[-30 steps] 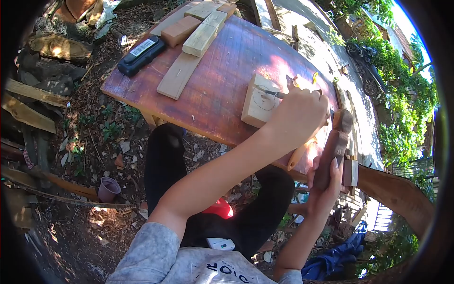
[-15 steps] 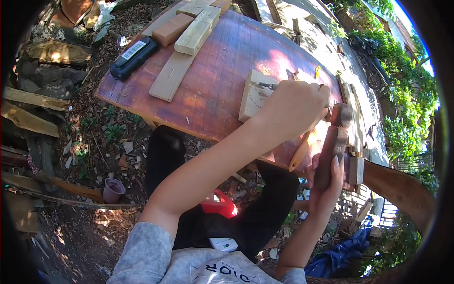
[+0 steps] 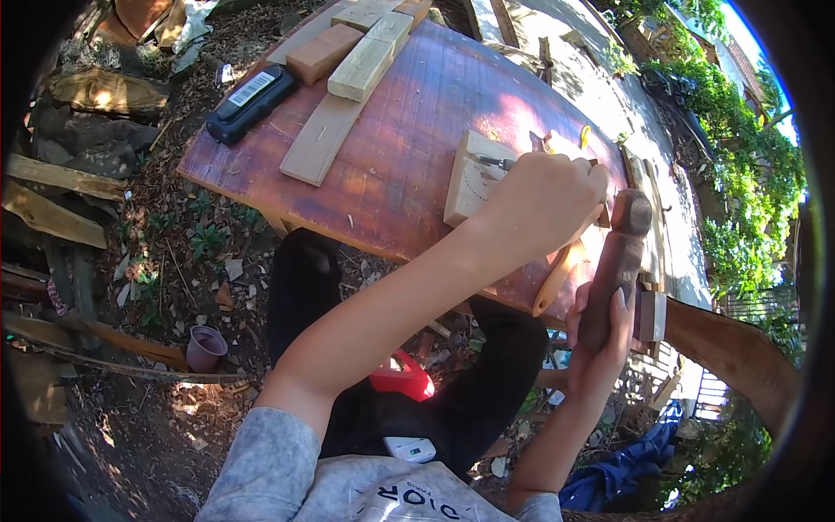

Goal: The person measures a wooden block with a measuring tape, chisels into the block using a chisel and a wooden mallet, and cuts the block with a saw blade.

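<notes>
outdoor work yard, daylit. one table (image 3: 417, 113): wooden top, reddish-brown with purple tinge, scuffed, bright sun patch toward its right side. ground (image 3: 130, 452): bare brown earth, littered with dry leaves and pale chips, small green plants in places. rough timber (image 3: 65, 178): several lengths, lying at left. strip of pale paving (image 3: 648, 126): beyond the table, sunlit, dappled with shadow. green foliage (image 3: 757, 174): dense, at right. light: strong, glaring at upper right.

The block (image 3: 465, 190) lies on the table (image 3: 409, 148) (planks (image 3: 320, 142) left).
</notes>
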Motion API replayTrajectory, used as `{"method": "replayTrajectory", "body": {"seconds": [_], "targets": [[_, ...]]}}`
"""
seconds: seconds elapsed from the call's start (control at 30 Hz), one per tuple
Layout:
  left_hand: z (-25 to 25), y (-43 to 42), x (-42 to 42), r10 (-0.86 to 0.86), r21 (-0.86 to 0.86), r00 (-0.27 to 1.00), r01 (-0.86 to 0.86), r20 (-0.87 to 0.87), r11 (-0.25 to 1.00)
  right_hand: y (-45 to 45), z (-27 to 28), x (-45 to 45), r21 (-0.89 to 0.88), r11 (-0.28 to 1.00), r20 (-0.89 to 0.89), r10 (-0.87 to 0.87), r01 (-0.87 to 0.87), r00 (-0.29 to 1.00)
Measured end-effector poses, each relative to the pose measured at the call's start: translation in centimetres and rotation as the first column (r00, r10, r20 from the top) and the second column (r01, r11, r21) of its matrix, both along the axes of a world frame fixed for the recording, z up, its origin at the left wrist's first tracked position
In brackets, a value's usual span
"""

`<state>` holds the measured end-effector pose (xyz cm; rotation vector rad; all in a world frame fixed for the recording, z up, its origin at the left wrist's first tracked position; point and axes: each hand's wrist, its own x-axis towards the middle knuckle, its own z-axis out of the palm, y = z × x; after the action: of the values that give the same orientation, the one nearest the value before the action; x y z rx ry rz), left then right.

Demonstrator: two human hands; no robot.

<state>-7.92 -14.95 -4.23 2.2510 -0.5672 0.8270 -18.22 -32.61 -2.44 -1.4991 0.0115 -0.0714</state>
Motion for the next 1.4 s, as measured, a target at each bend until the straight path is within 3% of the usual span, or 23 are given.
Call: {"method": "replayTrajectory", "body": {"seconds": [0.37, 0.47, 0.5, 0.63, 0.73, 0.77, 0.8, 0.87, 1.0, 1.07, 1.17, 1.27, 1.4], "targets": [[-0.2, -0.1, 0.3, 0.016, -0.02, 1.0, -0.016, 0.002, 1.0, -0.1, 0.3, -0.1, -0.01, 1.0, 0.045, 0.004, -0.004, 0.999], [-0.1, -0.2, 0.3, 0.043, -0.016, 0.999, -0.043, 0.007, 0.999, 0.3, 0.7, 0.7, 0.236, 0.951, 0.22, -0.255, 0.202, 0.942], [0.0, -0.1, 0.2, 0.042, -0.022, 0.999, -0.041, 0.01, 0.999, -0.5, 1.2, 1.0, 0.251, 0.965, 0.309, -0.151, 0.072, 0.939], [0.5, 0.0, -0.2, 0.043, -0.059, 0.999, -0.043, 0.001, 0.997, -0.7, 2.4, 2.2, 0.332, 0.928, 0.402, -0.302, 0.17, 0.864], [0.4, 0.0, 0.2, 0.049, -0.072, 0.999, -0.048, 0.001, 0.996, 0.4, 1.4, 2.0, 0.092, 0.976, 0.303, -0.218, 0.199, 0.928], [0.3, 0.1, 0.2, 0.063, -0.063, 0.998, -0.063, -0.006, 0.996, 1.1, 1.5, 1.5, -0.102, 0.981, 0.251, -0.136, 0.166, 0.958], [0.2, 0.2, 0.2, 0.077, -0.054, 0.997, -0.078, -0.015, 0.995, 0.5, 1.6, 0.7, -0.283, 0.959, 0.088, 0.013, 0.013, 0.996], [0.2, 0.3, 0.3, 0.084, -0.054, 0.996, -0.085, -0.017, 0.995, 0.3, 1.3, 0.7, -0.267, 0.963, 0.114, 0.062, -0.03, 0.992], [0.0, 0.4, 0.2, 0.079, -0.076, 0.997, -0.081, -0.026, 0.994, -0.9, 1.4, 1.7, 0.135, 0.99, 0.283, -0.082, 0.045, 0.956], [0.2, 0.1, 0.3, 0.064, -0.071, 0.997, -0.066, -0.03, 0.995, -0.5, 1.6, 1.9, 0.215, 0.977, 0.321, -0.085, 0.015, 0.943], [0.1, 0.2, 0.3, 0.045, -0.077, 0.999, -0.046, -0.021, 0.996, 0.4, 1.2, 1.6, 0.245, 0.94, 0.2, -0.287, 0.236, 0.937], [-0.3, -0.1, 0.3, 0.012, -0.117, 1.0, -0.009, 0.027, 0.993, -0.2, 0.6, 1.2, 0.113, 0.992, 0.24, -0.082, 0.056, 0.967], [-0.1, 0.0, 0.2, -0.013, -0.13, 0.999, 0.017, 0.03, 0.991, 1.0, 0.8, 1.1, 0.186, 0.97, 0.212, -0.197, 0.158, 0.957]]}}
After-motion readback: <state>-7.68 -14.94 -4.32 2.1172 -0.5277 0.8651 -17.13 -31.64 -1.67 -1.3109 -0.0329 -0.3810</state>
